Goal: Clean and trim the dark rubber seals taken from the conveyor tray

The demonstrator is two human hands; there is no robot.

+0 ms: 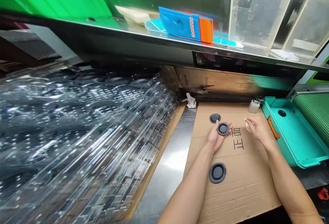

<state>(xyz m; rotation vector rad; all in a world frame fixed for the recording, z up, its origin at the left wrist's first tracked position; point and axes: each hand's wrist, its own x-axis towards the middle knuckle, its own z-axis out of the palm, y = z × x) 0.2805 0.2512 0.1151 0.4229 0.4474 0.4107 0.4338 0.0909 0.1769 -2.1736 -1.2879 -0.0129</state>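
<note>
My left hand [215, 137] holds a dark grey round disc with a raised rim [223, 128], thumb on its edge and fingers beneath it. A little to the right, my right hand [258, 130] pinches a small pale wad [247, 126], perhaps cloth or paper; its kind is unclear. Just behind my left hand a similar dark disc [215, 118] lies on the cardboard sheet [231, 189]. Another grey disc [217, 172] rests nearer, beside my left forearm. A small bottle with a metal top [254, 106] stands at the sheet's far right corner.
Stacked clear plastic trays [97, 141] with dark parts fill the left. On the right stand a turquoise bin [305, 141] with one dark part [282, 113] and a green conveyor belt [315, 109]. A metal shelf [154, 39] crosses above. Crumpled white tissue [190, 100] lies behind.
</note>
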